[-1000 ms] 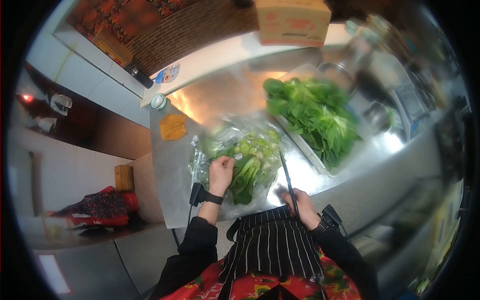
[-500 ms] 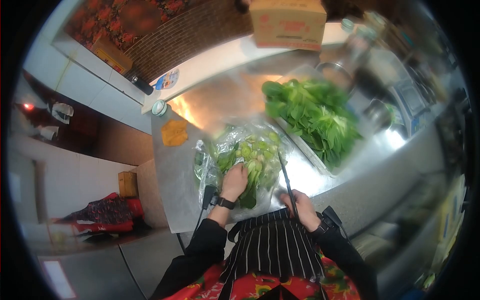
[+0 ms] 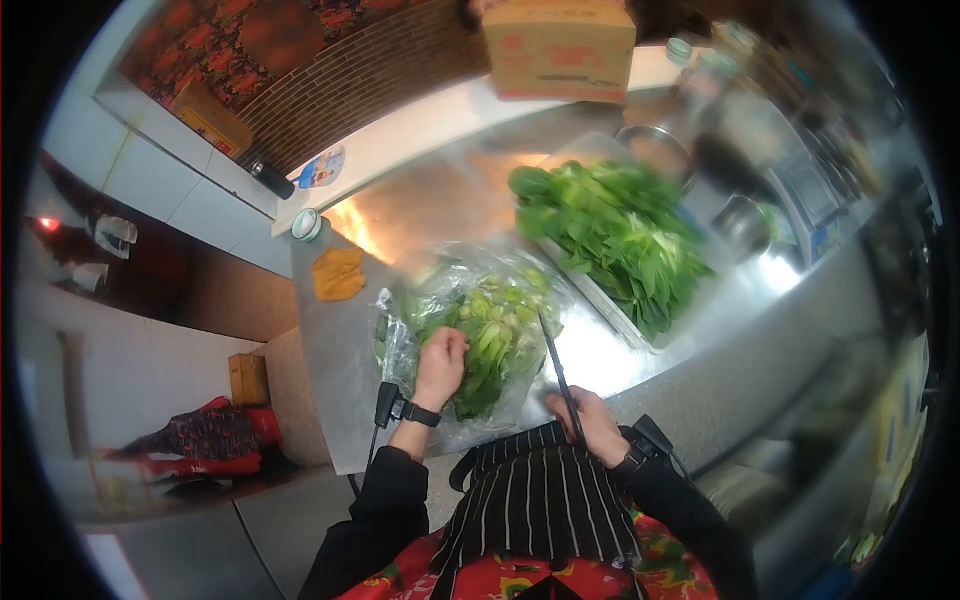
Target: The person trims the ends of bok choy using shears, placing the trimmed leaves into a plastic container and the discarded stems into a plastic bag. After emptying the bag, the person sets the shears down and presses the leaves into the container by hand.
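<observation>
My left hand [image 3: 440, 368] is over the left side of a pile of leafy greens [image 3: 490, 350] with pale cut-looking stem ends. Its fingers are curled in, and whatever they may hold is hidden. The greens lie in a spread clear plastic bag [image 3: 402, 330] on a metal worktop. In my right hand [image 3: 592, 425], near the front edge, is a knife [image 3: 560, 375] seen edge-on. Its blade points up and away, along the bag's right side. Beyond it, a shallow tray [image 3: 605, 300] carries a heap of bright green leafy vegetables [image 3: 620, 230].
An orange cloth [image 3: 337, 274] and a small lidded jar [image 3: 307, 225] sit at the worktop's left. A cardboard box [image 3: 560, 55] stands on the back ledge, with another person's hand at its top. Metal bowls [image 3: 742, 222] and a scale [image 3: 815, 200] are at right.
My left hand has shifted slightly left over the greens, fingers still curled. The right hand and knife have hardly moved. The whole view has swung a little.
</observation>
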A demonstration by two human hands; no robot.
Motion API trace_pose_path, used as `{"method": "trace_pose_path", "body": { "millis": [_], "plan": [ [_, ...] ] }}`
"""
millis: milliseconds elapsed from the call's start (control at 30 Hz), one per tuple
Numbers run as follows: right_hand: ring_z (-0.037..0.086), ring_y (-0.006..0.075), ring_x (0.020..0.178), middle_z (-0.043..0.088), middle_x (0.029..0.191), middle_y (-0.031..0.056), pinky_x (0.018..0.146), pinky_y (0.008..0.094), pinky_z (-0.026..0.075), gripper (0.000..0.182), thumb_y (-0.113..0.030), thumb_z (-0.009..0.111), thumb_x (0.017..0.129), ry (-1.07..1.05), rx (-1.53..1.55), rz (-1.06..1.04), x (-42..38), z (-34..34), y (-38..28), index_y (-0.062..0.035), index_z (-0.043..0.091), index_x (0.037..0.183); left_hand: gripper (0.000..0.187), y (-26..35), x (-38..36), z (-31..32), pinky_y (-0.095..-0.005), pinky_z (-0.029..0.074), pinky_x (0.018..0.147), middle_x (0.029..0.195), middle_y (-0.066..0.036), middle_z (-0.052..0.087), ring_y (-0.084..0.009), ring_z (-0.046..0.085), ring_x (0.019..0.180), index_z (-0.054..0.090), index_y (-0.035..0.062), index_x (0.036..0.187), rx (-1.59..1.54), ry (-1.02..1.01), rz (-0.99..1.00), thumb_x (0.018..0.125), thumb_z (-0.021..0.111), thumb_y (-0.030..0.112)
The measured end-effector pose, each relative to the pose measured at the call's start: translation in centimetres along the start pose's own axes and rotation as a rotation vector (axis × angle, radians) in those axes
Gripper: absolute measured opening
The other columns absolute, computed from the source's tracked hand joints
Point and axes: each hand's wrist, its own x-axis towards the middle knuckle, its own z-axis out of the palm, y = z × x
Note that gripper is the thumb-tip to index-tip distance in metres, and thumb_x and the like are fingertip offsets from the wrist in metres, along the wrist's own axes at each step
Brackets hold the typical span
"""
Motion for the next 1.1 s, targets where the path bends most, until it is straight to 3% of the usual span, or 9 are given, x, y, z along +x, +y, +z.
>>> {"method": "trace_pose_path", "body": {
  "millis": [133,267,367,467,600,700,833,1000,1100],
  "plan": [
    [0.051,0.0107,0.048,0.053,0.061,0.0007,0.045,0.0270,0.041,0.039,-0.039,0.065,0.097,-0.004,-0.047,0.004,-0.3,0.0,-0.1,-0.0025,0.060,0.086,0.011,-0.6,1.3,-0.1,-0.0314,0.057,0.065,0.083,-0.015,0.070,-0.0198,0.071,0.071,0.056,-0.0059,0.103,-0.201,0.183,-0.048,0.103,0.049,0.003],
    [0.051,0.0110,0.049,0.054,0.064,0.0010,0.046,0.0273,0.042,0.041,-0.042,0.066,0.096,-0.011,-0.030,0.012,-0.4,0.1,-0.2,-0.0020,0.061,0.087,0.011,-0.5,2.0,0.2,-0.0319,0.057,0.070,0.088,-0.015,0.069,-0.0220,0.070,0.078,0.056,-0.0047,0.108,-0.337,0.249,-0.173,0.099,0.052,0.001],
    [0.052,0.0110,0.049,0.054,0.066,0.0012,0.045,0.0272,0.042,0.042,-0.043,0.066,0.095,-0.009,-0.052,0.015,-0.8,0.1,-0.5,-0.0020,0.061,0.087,0.022,0.8,1.7,1.1,-0.0368,0.057,0.078,0.096,-0.015,0.066,-0.0264,0.069,0.092,0.058,-0.0012,0.115,0.039,0.462,0.064,0.094,0.060,0.005],
    [0.051,0.0108,0.050,0.054,0.066,0.0009,0.046,0.0271,0.042,0.042,-0.043,0.066,0.096,-0.013,-0.066,0.007,-0.5,0.1,-0.2,-0.0023,0.060,0.087,0.061,1.2,1.4,1.9,-0.0466,0.050,0.093,0.115,-0.018,0.063,-0.0348,0.061,0.113,0.054,0.0039,0.131,0.275,-0.144,-0.126,0.082,0.076,0.031],
    [0.056,0.0156,0.058,0.055,0.064,0.0051,0.057,0.0344,0.045,0.045,-0.044,0.065,0.096,0.024,-0.094,-0.031,-0.2,0.2,0.3,-0.0008,0.060,0.085,0.084,3.1,0.7,4.0,-0.0517,0.039,0.107,0.132,-0.019,0.060,-0.0347,0.054,0.127,0.058,0.0019,0.128,0.745,-0.369,-0.257,0.065,0.086,0.051],
    [0.058,0.0173,0.066,0.058,0.070,0.0073,0.064,0.0359,0.047,0.046,-0.046,0.065,0.095,-0.021,-0.113,0.044,-0.9,-0.2,-1.0,-0.0004,0.061,0.090,0.084,2.9,0.6,3.6,-0.0506,0.039,0.107,0.132,-0.020,0.059,-0.0347,0.053,0.128,0.058,0.0028,0.129,0.673,-0.428,-0.265,0.064,0.086,0.049],
    [0.059,0.0207,0.071,0.060,0.076,0.0094,0.069,0.0380,0.047,0.050,-0.049,0.067,0.093,-0.017,-0.204,-0.086,-0.4,-0.8,-0.4,0.0005,0.062,0.096,0.074,3.6,0.5,1.6,-0.0474,0.047,0.100,0.125,-0.022,0.062,-0.0396,0.059,0.118,0.059,0.0021,0.122,0.407,-0.217,-0.217,0.066,0.085,0.042],
    [0.060,0.0255,0.079,0.063,0.084,0.0126,0.076,0.0392,0.048,0.058,-0.052,0.072,0.087,-0.171,-0.290,-0.004,-0.3,-1.4,-3.1,0.0035,0.063,0.102,0.049,3.9,0.3,-0.9,-0.0328,0.053,0.086,0.101,-0.010,0.070,-0.0192,0.066,0.093,0.060,-0.0012,0.120,-0.308,-0.177,-0.157,0.074,0.077,0.008],
    [0.061,0.0255,0.080,0.064,0.084,0.0130,0.076,0.0390,0.049,0.060,-0.051,0.073,0.085,-0.214,-0.471,-0.130,0.2,-1.5,-5.3,0.0051,0.064,0.105,0.051,5.3,0.0,-1.7,-0.0326,0.053,0.085,0.103,-0.011,0.070,-0.0187,0.067,0.093,0.060,-0.0020,0.123,-0.373,-0.205,-0.153,0.075,0.076,0.008]
  ]
}}
